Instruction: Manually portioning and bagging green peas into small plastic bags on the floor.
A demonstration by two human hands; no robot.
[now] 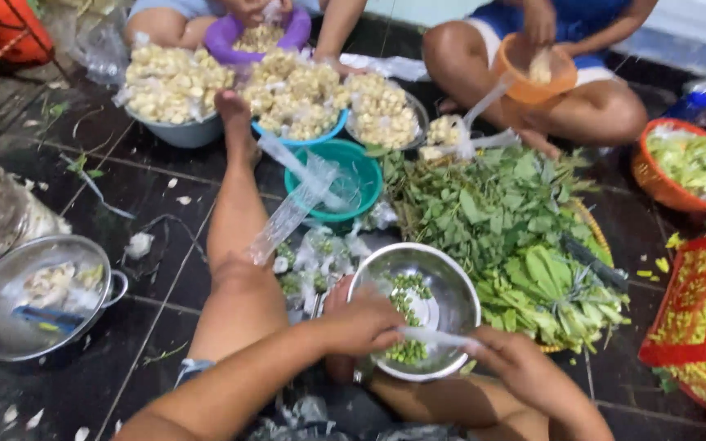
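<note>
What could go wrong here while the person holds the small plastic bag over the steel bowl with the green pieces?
1. The steel bowl seems to rest on the person's leg, not the floor, so it may tip and spill the green pieces.
2. The left hand and right hand hold a thin clear bag between them; pieces could miss it or a grip could slip.

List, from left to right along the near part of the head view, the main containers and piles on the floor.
Steel pan with a handle → steel bowl of small green pods → flat basket of green leaves → red crate of yellow-green pieces.
</note>
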